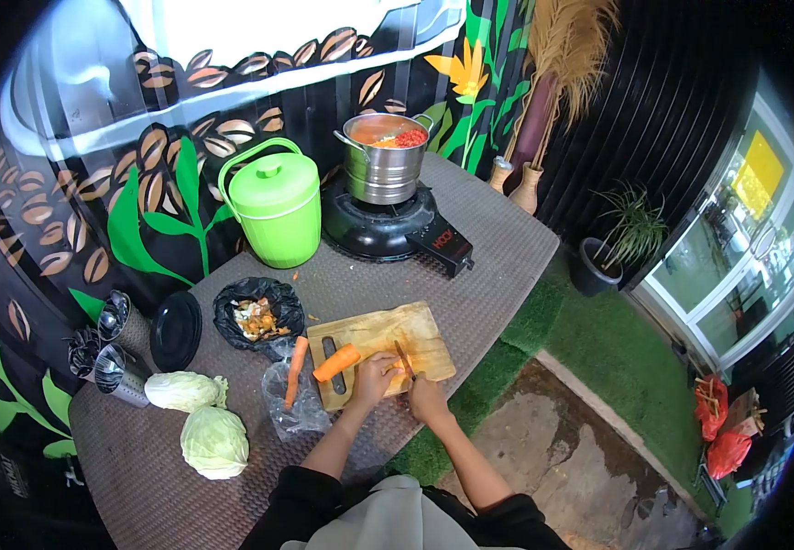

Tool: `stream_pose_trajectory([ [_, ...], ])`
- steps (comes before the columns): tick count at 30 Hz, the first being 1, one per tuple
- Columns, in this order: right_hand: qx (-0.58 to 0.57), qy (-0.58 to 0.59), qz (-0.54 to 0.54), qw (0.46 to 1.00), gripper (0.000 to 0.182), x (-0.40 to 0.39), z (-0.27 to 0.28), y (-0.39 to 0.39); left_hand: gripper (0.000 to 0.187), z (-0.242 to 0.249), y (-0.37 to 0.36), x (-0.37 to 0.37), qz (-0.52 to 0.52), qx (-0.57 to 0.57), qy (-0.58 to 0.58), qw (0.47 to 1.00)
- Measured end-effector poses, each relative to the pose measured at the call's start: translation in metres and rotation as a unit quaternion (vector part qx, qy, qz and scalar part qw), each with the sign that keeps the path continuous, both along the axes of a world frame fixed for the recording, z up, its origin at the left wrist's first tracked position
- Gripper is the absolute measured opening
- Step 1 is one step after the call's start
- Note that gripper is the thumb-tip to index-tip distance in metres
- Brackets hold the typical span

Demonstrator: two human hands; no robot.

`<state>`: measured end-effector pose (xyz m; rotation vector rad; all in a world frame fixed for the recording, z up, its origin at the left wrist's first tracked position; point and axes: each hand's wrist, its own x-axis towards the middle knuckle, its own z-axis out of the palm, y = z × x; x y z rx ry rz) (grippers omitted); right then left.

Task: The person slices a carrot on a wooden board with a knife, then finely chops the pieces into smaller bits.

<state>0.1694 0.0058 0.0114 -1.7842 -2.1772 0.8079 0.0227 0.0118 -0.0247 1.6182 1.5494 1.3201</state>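
On the wooden cutting board (420, 323), my left hand (371, 380) has its fingers closed on a piece of carrot (398, 368). My right hand (428, 400) grips a knife (402, 354), its blade pointing away from me beside the carrot piece. A thick peeled carrot (336, 363) rests on the board left of my left hand, across a dark elongated shape that may be the board's handle slot. Another, thinner carrot (296, 371) lies on a clear plastic bag (279, 403) at the board's left. My fingers partly hide the carrot piece.
A black bag of scraps (223, 307) sits behind the board. Two cabbages (215, 444) lie left, near metal utensil holders (122, 374) and a black lid (176, 330). Farther back stand a green lidded bucket (275, 211) and a steaming-type pot (384, 174) on a black stove (374, 229).
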Motion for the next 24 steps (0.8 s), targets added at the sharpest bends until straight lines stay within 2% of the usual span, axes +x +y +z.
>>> stream_pose_trajectory([
  [4, 0.020, -0.039, -0.060, 0.997, 0.032, -0.014, -0.007, -0.018, 0.028, 0.004, 0.000, -0.001, -0.004, -0.007, 0.024, 1.000],
  [7, 0.033, -0.029, -0.039, 0.998, 0.034, -0.016, -0.009, -0.005, 0.028, 0.000, -0.001, -0.001, -0.008, -0.029, 0.025, 0.999],
  [9, 0.042, -0.023, -0.027, 0.998, 0.034, -0.012, -0.008, 0.010, 0.028, -0.007, 0.000, 0.000, 0.009, 0.013, 0.055, 0.998],
  [11, 0.037, -0.034, 0.032, 0.998, 0.033, -0.003, -0.012, 0.024, 0.028, 0.003, -0.003, 0.003, 0.012, 0.004, 0.055, 0.998],
  [15, 0.037, -0.043, 0.044, 0.997, 0.032, -0.001, 0.003, 0.006, 0.027, 0.002, -0.003, 0.003, 0.021, 0.008, 0.062, 0.998],
  [17, 0.053, -0.043, -0.035, 0.997, 0.031, -0.010, -0.007, -0.010, 0.026, -0.006, -0.001, 0.002, 0.013, 0.021, 0.057, 0.998],
  [20, 0.016, -0.037, -0.073, 0.997, 0.030, -0.021, -0.004, -0.017, 0.025, -0.005, -0.001, 0.001, 0.005, 0.025, 0.055, 0.998],
  [24, 0.021, -0.022, -0.056, 0.998, 0.031, -0.013, -0.001, 0.001, 0.023, 0.000, -0.005, 0.004, 0.013, 0.024, 0.077, 0.997],
])
